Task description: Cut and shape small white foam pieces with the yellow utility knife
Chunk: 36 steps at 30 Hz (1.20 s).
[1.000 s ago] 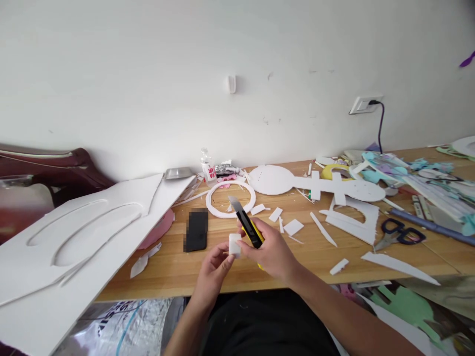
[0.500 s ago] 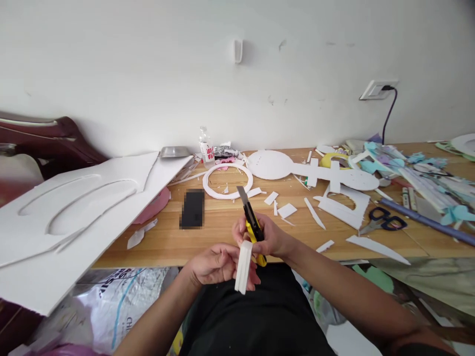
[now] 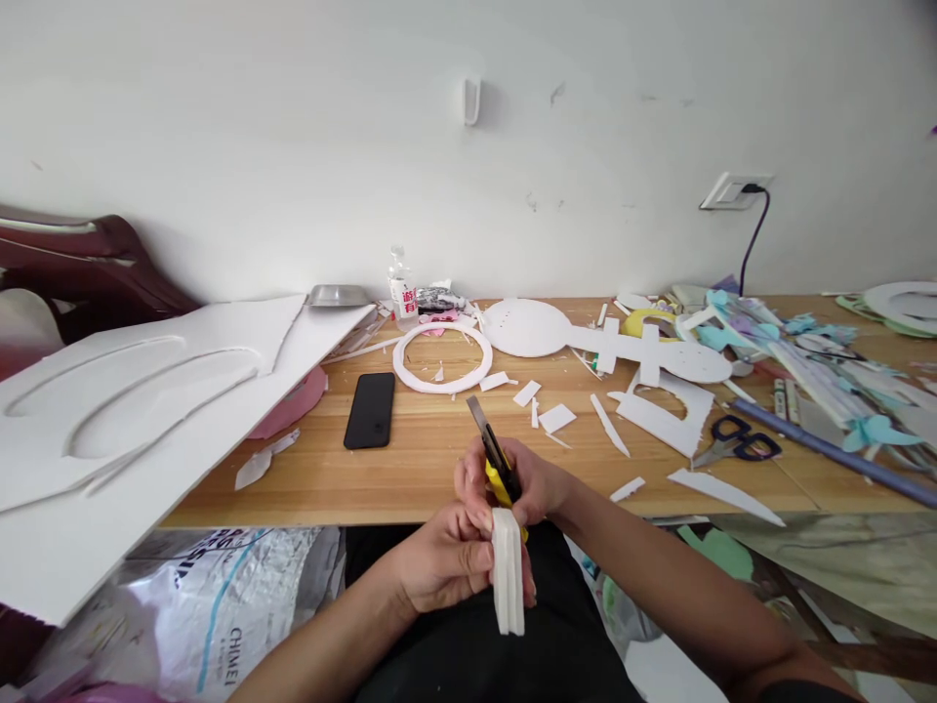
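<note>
White block (image 3: 508,571): held on end above your lap (image 3: 439,664), just below the near table edge; grooves run along its side.
Table (image 3: 431,439): offcuts (image 3: 557,418) lie scattered across it. Nothing props the block from beneath, so a loosened pinch could let it twist or drop.
Right hand (image 3: 531,478): wrapped around the knife, thumb close to the block's top; whether it touches is hard to tell. Such crowding could make either thing slip.
Left hand (image 3: 443,561): clamped on the block, thumb in front. A skidding edge could catch these fingers.
Knife (image 3: 504,478): yellow and black, its blade (image 3: 475,414) bare and pointing up, away from you. Turned inward and pushed hard, it could cut too deep.
Plastic bag (image 3: 264,605): under the table, to your left; "CHIMEI" is readable, while bolder lettering above is partly lost.
Bottle (image 3: 401,293): near the wall (image 3: 293,146); red Chinese characters, 游 above 有, the rest turned away.
Phone (image 3: 369,410): no readable brand.
</note>
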Each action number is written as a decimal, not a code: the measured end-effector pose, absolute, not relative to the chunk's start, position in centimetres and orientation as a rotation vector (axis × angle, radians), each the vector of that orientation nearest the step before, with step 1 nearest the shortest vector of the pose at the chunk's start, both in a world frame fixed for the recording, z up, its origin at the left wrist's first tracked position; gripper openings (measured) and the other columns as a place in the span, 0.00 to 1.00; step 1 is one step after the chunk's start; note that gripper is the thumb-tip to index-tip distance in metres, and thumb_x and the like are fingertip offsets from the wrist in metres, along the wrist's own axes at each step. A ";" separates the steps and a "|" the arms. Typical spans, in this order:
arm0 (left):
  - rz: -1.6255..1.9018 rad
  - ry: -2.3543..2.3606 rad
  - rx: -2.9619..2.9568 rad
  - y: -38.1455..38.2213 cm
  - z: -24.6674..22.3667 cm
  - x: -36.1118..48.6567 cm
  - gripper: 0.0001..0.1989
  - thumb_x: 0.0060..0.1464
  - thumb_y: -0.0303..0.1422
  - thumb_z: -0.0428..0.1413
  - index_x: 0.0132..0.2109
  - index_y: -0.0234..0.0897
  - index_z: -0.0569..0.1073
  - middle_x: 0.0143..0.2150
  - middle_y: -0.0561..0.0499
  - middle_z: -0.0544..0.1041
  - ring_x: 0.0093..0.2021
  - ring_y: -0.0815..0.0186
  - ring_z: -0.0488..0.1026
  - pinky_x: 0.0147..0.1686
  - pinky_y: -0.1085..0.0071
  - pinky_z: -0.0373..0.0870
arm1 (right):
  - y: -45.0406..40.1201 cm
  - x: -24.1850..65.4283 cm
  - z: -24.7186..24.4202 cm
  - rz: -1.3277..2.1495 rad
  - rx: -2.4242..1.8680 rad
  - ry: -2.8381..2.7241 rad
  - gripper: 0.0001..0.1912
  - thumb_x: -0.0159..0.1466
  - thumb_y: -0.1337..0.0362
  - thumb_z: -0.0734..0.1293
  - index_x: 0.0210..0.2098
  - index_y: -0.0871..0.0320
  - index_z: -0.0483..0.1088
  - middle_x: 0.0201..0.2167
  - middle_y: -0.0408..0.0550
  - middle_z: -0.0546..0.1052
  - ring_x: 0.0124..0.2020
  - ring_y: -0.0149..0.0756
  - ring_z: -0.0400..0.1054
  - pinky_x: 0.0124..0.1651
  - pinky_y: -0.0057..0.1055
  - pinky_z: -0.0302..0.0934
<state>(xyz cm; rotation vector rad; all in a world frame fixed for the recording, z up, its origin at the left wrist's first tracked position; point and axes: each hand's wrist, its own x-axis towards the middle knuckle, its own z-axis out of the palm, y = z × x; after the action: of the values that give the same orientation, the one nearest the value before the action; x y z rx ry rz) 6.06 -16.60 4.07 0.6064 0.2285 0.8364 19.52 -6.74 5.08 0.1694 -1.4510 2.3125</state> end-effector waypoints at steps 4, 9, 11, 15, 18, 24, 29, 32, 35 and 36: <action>0.859 0.333 0.650 -17.3 5.1 6.6 0.16 0.49 0.38 0.65 0.39 0.27 0.79 0.32 0.41 0.80 0.32 0.63 0.77 0.33 0.72 0.71 | -6.9 19.8 4.8 2.349 0.147 -1.437 0.27 0.48 0.55 0.79 0.40 0.55 0.64 0.27 0.42 0.74 0.28 0.31 0.67 0.32 0.30 0.63; 0.933 0.538 0.742 -17.3 5.5 6.1 0.15 0.51 0.39 0.64 0.40 0.29 0.78 0.34 0.44 0.79 0.33 0.66 0.75 0.36 0.72 0.69 | -7.0 20.8 3.8 2.203 -0.178 -1.416 0.29 0.48 0.51 0.78 0.42 0.56 0.66 0.36 0.49 0.77 0.26 0.31 0.69 0.28 0.27 0.63; 1.004 0.687 0.882 -16.7 5.0 5.3 0.15 0.54 0.40 0.61 0.40 0.30 0.78 0.34 0.45 0.78 0.34 0.66 0.74 0.37 0.72 0.68 | -7.2 21.2 3.5 2.040 -0.408 -1.363 0.28 0.51 0.50 0.76 0.44 0.55 0.66 0.43 0.51 0.77 0.19 0.24 0.63 0.21 0.24 0.58; 1.205 1.200 1.242 -15.0 2.9 3.4 0.09 0.59 0.35 0.55 0.42 0.35 0.76 0.39 0.47 0.79 0.40 0.63 0.73 0.44 0.70 0.66 | -8.4 21.3 3.8 1.546 -0.871 -1.335 0.21 0.58 0.53 0.72 0.46 0.54 0.66 0.48 0.53 0.77 0.26 0.30 0.69 0.23 0.26 0.63; 1.258 1.482 1.398 -14.2 1.4 2.6 0.09 0.61 0.32 0.51 0.44 0.37 0.74 0.43 0.47 0.78 0.45 0.62 0.73 0.47 0.68 0.66 | -9.7 20.7 4.2 1.215 -1.019 -1.505 0.19 0.58 0.54 0.71 0.47 0.53 0.69 0.49 0.52 0.76 0.43 0.41 0.72 0.39 0.34 0.70; 1.286 1.602 1.473 -14.2 0.6 3.0 0.11 0.62 0.32 0.48 0.47 0.37 0.72 0.46 0.45 0.78 0.47 0.60 0.74 0.48 0.67 0.67 | -10.6 18.5 4.0 0.864 -0.984 -1.705 0.18 0.58 0.57 0.72 0.47 0.52 0.70 0.46 0.49 0.76 0.49 0.42 0.70 0.54 0.39 0.63; 1.324 1.533 1.477 -14.2 0.4 3.2 0.11 0.62 0.32 0.48 0.48 0.38 0.72 0.49 0.44 0.77 0.49 0.61 0.74 0.50 0.66 0.68 | -10.4 17.8 3.7 0.708 -0.958 -1.735 0.12 0.60 0.62 0.70 0.43 0.53 0.71 0.40 0.48 0.76 0.45 0.40 0.71 0.51 0.37 0.64; 1.320 1.511 1.454 -14.2 0.4 3.2 0.12 0.63 0.33 0.48 0.50 0.38 0.73 0.51 0.44 0.77 0.50 0.60 0.74 0.51 0.65 0.69 | -10.3 17.8 3.6 0.705 -0.960 -1.746 0.11 0.60 0.63 0.70 0.43 0.53 0.70 0.39 0.48 0.75 0.43 0.41 0.71 0.49 0.37 0.65; 1.278 1.491 1.474 -14.0 0.5 2.9 0.14 0.63 0.33 0.48 0.52 0.39 0.72 0.53 0.43 0.76 0.52 0.60 0.73 0.53 0.63 0.67 | -9.7 17.9 3.6 0.745 -0.934 -1.787 0.10 0.60 0.62 0.70 0.42 0.52 0.70 0.39 0.50 0.75 0.43 0.43 0.71 0.48 0.37 0.65; 1.265 1.480 1.496 -14.0 0.5 2.6 0.14 0.63 0.33 0.49 0.53 0.39 0.71 0.54 0.44 0.75 0.54 0.60 0.72 0.56 0.62 0.66 | -9.4 18.0 3.7 0.765 -0.916 -1.803 0.09 0.60 0.62 0.70 0.41 0.52 0.71 0.39 0.50 0.75 0.44 0.43 0.71 0.49 0.38 0.65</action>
<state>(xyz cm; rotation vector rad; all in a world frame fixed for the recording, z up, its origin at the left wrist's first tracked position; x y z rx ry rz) 2.65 -13.96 0.49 1.4964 1.4804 1.2652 17.97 -9.36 3.65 -0.9161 -1.8031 0.7649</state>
